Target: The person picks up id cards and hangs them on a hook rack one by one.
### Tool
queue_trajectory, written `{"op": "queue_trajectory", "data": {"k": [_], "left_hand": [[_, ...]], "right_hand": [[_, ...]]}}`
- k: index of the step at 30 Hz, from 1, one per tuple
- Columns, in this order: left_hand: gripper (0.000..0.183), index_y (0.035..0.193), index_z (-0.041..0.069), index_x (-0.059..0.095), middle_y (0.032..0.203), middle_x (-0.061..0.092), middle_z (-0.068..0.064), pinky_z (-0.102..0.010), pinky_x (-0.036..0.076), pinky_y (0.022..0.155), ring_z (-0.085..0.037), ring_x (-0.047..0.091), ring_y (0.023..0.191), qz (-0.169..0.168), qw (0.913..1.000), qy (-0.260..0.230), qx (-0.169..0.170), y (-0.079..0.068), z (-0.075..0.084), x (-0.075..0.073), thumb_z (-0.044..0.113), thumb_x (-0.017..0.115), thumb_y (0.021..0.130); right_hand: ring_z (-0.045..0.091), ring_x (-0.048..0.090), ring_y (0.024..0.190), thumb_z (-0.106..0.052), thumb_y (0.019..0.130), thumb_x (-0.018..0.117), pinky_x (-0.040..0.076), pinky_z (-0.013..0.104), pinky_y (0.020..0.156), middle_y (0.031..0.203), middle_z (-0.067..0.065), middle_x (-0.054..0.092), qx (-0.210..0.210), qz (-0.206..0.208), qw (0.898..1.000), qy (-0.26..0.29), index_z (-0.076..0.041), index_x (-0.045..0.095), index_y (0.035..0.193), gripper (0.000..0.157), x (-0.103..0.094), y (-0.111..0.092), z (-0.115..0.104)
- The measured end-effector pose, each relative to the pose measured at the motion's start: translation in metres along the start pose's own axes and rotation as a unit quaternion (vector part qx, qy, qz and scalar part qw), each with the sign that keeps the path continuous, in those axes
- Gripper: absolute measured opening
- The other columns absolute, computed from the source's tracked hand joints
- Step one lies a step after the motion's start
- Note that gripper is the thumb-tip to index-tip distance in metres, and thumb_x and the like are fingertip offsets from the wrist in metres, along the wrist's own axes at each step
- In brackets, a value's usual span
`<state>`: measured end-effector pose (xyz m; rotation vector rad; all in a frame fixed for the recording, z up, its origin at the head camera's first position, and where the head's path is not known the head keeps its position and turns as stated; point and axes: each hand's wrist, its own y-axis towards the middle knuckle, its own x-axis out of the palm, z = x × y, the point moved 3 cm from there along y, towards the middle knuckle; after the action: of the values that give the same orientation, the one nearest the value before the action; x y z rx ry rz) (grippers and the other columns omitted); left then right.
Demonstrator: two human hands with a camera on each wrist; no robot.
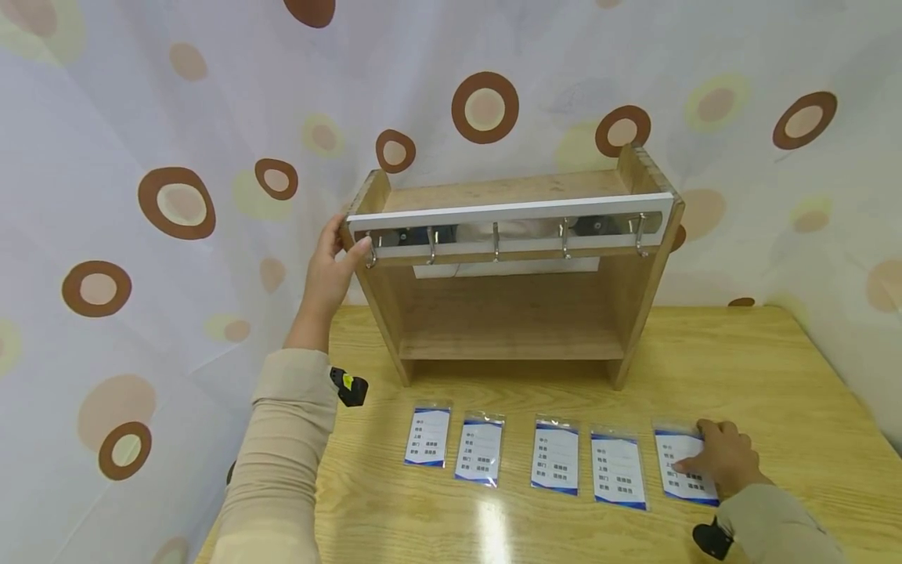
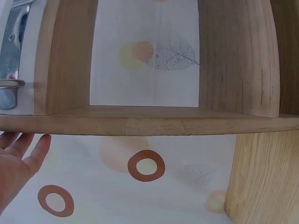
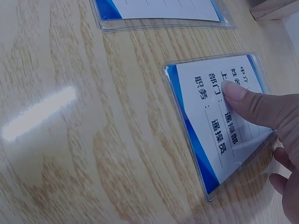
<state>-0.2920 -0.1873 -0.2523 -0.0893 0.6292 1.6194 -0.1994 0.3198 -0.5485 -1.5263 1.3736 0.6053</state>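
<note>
A small wooden shelf [image 1: 510,313] stands on the table, with a white rail [image 1: 423,215] of metal hooks along its upper front. My left hand [image 1: 331,270] holds the shelf's left side panel [image 2: 154,125] near the top, thumb in front by the leftmost hook [image 1: 372,252], fingertips against the outer face. At the far right of a row of clear-sleeved badge cards, my right hand [image 1: 729,458] pinches the rightmost badge card [image 3: 210,121]. Its thumb lies on the printed face and its other fingers curl at the card's right edge, partly hidden.
Several more badge cards lie flat in a row before the shelf, from the leftmost card [image 1: 427,435] to the neighbouring card [image 1: 618,468]. Beneath them is the wood-grain table [image 1: 761,360]. A patterned cloth [image 1: 550,47] hangs behind and at the left.
</note>
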Motion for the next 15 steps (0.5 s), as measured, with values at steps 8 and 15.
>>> {"op": "queue_trajectory", "data": {"k": [8, 15], "left_hand": [[0.062, 0.136, 0.011, 0.024, 0.133, 0.033, -0.010, -0.041, 0.025, 0.095, -0.026, 0.029, 0.121, -0.001, 0.9998, -0.020, -0.005, 0.007, -0.012, -0.001, 0.032, 0.052, 0.085], [0.061, 0.135, 0.012, 0.028, 0.128, 0.038, -0.010, -0.036, 0.029, 0.094, -0.022, 0.033, 0.118, 0.006, 0.9988, -0.049, -0.005, 0.008, -0.015, 0.000, 0.034, 0.053, 0.084]], "right_hand": [[0.052, 0.028, 0.095, -0.053, 0.047, 0.074, 0.026, 0.060, 0.075, 0.109, 0.037, 0.027, 0.007, -0.014, 1.000, 0.011, 0.014, 0.032, 0.119, 0.107, -0.001, -0.002, -0.002], [0.051, 0.027, 0.094, -0.049, 0.046, 0.077, 0.027, 0.059, 0.075, 0.107, 0.038, 0.027, 0.004, -0.016, 1.000, 0.017, 0.015, 0.034, 0.114, 0.103, -0.004, -0.004, -0.005]]}}
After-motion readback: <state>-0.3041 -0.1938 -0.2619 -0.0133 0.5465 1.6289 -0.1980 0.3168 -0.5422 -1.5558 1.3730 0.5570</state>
